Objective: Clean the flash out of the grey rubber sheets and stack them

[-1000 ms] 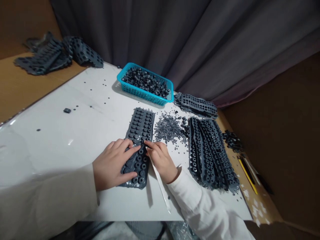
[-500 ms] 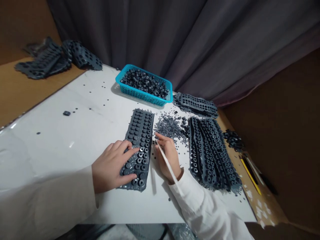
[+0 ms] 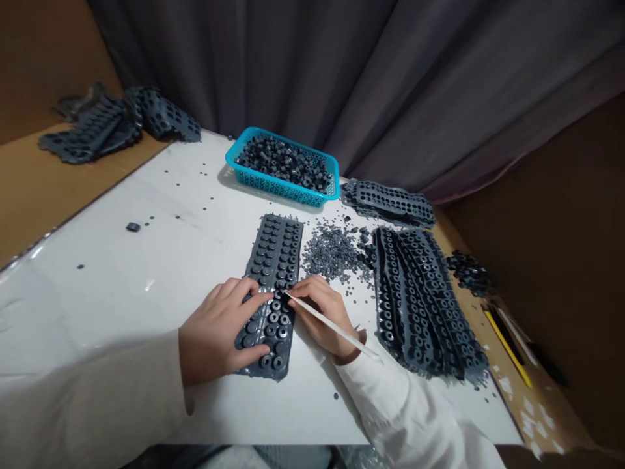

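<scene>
A dark grey rubber sheet [image 3: 276, 254] with rows of raised round studs lies on the white table. Several studs in its nearer half have open centres. My left hand [image 3: 222, 329] rests spread on the sheet's near left part, thumb and fingers apart, pressing it down. In my right hand [image 3: 325, 312] is a thin white stick [image 3: 336, 331], pinched between the fingers. Its tip touches a stud near the sheet's right edge. Just beyond that hand, small grey discs [image 3: 332, 251] are heaped on the table.
A turquoise basket [image 3: 280, 185] full of small dark pieces stands at the back. Overlapping studded sheets [image 3: 427, 299] lie at right, with perforated sheets [image 3: 390, 202] behind them. More perforated sheets [image 3: 95, 127] sit at far left. A yellow tool [image 3: 508, 348] lies at the right edge.
My right hand has moved left from beside the disc heap onto the sheet's edge, bringing the stick's tip to a stud. My left hand stays in place on the sheet.
</scene>
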`<state>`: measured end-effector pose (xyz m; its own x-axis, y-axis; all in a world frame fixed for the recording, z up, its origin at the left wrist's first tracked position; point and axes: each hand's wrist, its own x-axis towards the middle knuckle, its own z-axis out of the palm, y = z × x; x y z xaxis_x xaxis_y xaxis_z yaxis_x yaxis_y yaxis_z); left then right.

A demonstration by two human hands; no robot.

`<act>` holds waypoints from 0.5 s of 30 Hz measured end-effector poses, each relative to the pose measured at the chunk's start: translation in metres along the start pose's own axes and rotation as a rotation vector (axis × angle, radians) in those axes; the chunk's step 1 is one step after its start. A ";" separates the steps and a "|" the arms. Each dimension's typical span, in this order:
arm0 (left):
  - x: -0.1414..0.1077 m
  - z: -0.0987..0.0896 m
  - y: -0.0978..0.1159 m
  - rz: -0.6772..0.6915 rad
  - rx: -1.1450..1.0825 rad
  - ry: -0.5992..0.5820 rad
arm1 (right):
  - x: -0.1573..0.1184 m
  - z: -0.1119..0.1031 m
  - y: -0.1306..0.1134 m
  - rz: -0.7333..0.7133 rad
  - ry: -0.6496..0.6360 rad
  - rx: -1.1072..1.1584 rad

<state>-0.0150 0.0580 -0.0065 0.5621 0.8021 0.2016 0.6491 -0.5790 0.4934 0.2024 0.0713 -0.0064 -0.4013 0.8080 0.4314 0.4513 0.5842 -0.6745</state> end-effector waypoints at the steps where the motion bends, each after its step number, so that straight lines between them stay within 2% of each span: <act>1: 0.000 0.000 0.000 0.001 0.002 0.003 | 0.000 0.000 0.000 -0.009 -0.008 -0.007; 7: 0.000 0.000 0.000 0.008 -0.003 0.006 | 0.000 -0.003 0.001 -0.055 -0.038 -0.157; 13: 0.000 0.000 -0.001 0.016 0.003 -0.016 | 0.000 0.001 0.006 -0.254 -0.202 -0.468; 15: 0.000 0.000 -0.002 0.018 0.003 -0.015 | 0.001 -0.001 0.007 -0.254 -0.198 -0.496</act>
<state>-0.0159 0.0592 -0.0077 0.5809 0.7895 0.1979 0.6407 -0.5935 0.4871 0.2060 0.0761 -0.0102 -0.6651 0.6362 0.3910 0.6213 0.7619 -0.1829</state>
